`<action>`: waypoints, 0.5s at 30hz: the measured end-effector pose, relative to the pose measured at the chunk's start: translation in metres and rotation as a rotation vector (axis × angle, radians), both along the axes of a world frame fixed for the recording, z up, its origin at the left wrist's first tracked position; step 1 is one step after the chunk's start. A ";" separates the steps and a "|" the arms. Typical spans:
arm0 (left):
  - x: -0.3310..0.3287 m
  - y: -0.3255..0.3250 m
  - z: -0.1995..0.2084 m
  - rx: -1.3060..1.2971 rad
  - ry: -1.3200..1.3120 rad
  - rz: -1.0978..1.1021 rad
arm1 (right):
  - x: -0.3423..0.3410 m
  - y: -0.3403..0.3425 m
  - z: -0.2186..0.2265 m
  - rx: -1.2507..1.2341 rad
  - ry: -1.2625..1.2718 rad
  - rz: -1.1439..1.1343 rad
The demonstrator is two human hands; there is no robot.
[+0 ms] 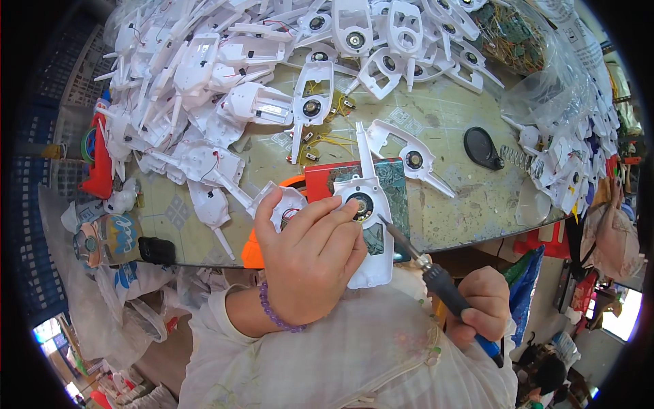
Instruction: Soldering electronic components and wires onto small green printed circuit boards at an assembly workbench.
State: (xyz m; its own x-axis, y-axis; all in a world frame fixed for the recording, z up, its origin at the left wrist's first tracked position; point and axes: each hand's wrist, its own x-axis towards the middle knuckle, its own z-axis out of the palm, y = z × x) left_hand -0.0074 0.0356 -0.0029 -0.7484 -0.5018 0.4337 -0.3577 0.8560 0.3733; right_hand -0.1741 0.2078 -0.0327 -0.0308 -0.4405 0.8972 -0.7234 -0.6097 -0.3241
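In front of me a white plastic housing point(373, 269) with a narrow stem lies over a dark green patterned pad point(398, 194). A round black-rimmed speaker point(364, 206) sits in the housing. My left hand point(306, 249), a purple bead bracelet at its wrist, bends over the housing from the left and holds it, fingertips on the speaker. My right hand point(482, 307) is closed round the dark and blue handle of a soldering iron point(443, 286). The iron's tip points up and left, close to the housing's edge beside the speaker. Whether they touch I cannot tell.
Many white housings point(197, 68) are heaped across the back left; more point(575, 170) pile up at the right. Near the middle lie small wired parts point(313, 140) and a loose housing point(402, 150). A black oval piece point(481, 148), a coil point(514, 157) and a jar point(109, 238) stand around.
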 end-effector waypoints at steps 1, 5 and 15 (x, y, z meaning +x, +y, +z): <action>0.000 0.000 0.000 -0.002 0.000 -0.003 | 0.000 0.002 -0.002 -0.015 -0.038 -0.033; -0.002 0.000 0.003 0.000 0.021 -0.027 | 0.007 0.019 0.003 0.054 -0.165 -0.286; 0.000 -0.001 0.005 -0.067 0.005 -0.032 | -0.107 0.075 0.035 -0.279 -0.681 -1.058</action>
State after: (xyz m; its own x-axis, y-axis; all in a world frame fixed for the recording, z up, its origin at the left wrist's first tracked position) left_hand -0.0076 0.0343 0.0023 -0.7615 -0.4472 0.4691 -0.3282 0.8902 0.3160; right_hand -0.2811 0.2825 0.0024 -0.7335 0.2777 0.6204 -0.6342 0.0490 -0.7716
